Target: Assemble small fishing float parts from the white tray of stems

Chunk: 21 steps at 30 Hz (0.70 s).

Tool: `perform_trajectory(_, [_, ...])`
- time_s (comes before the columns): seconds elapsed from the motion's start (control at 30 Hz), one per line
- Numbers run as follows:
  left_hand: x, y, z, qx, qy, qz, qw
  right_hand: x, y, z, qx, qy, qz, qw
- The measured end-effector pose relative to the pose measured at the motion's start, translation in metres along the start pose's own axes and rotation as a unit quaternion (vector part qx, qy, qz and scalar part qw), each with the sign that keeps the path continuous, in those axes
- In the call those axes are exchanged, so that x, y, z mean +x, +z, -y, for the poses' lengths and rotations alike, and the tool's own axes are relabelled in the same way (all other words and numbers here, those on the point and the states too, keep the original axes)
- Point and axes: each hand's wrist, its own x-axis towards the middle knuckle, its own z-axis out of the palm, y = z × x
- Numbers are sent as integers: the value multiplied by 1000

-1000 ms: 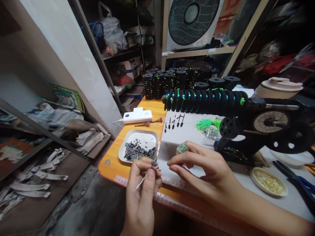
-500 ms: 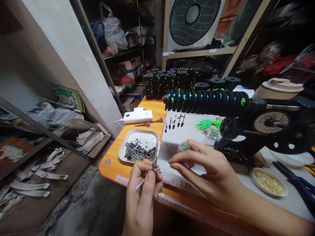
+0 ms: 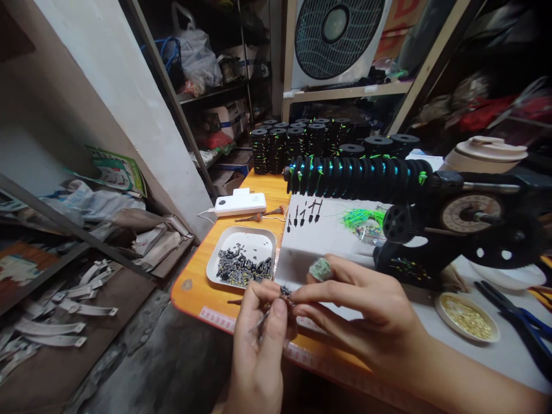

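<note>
Over the table's front edge, my left hand (image 3: 261,345) pinches a small cluster of dark bead-like pieces (image 3: 285,292) between thumb and fingers. A thin pale strand or stick shows at its palm. My right hand (image 3: 371,313) meets it from the right, thumb and forefinger closed at the cluster; whatever is between those fingertips is too small to make out. A grey-green wrap (image 3: 319,269) covers a finger of this hand. Just beyond the left hand stands a white tray (image 3: 235,234) with many small black, grey and yellowish parts (image 3: 244,267).
A black winding machine (image 3: 448,213) carries a ridged roll (image 3: 357,178) with green threads. Small dark parts (image 3: 304,213) lie on white paper, near green strands (image 3: 364,218). Black spools (image 3: 295,149) stand behind. At right are a dish of gold bits (image 3: 446,302) and blue-handled cutters (image 3: 517,313).
My right hand's fingertips have come left to meet the dark cluster, while my left hand has shifted slightly right. The hands were apart before.
</note>
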Motion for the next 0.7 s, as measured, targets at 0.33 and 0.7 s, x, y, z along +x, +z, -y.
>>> perform_trajectory(0.33, [-6,3,7,-91,156,-96,979,0,4,3,-101,-63,14,993])
perform_trajectory(0.7, [85,-77,-52,386,135,-4,913,11,-11,6,-97,-38,62,993])
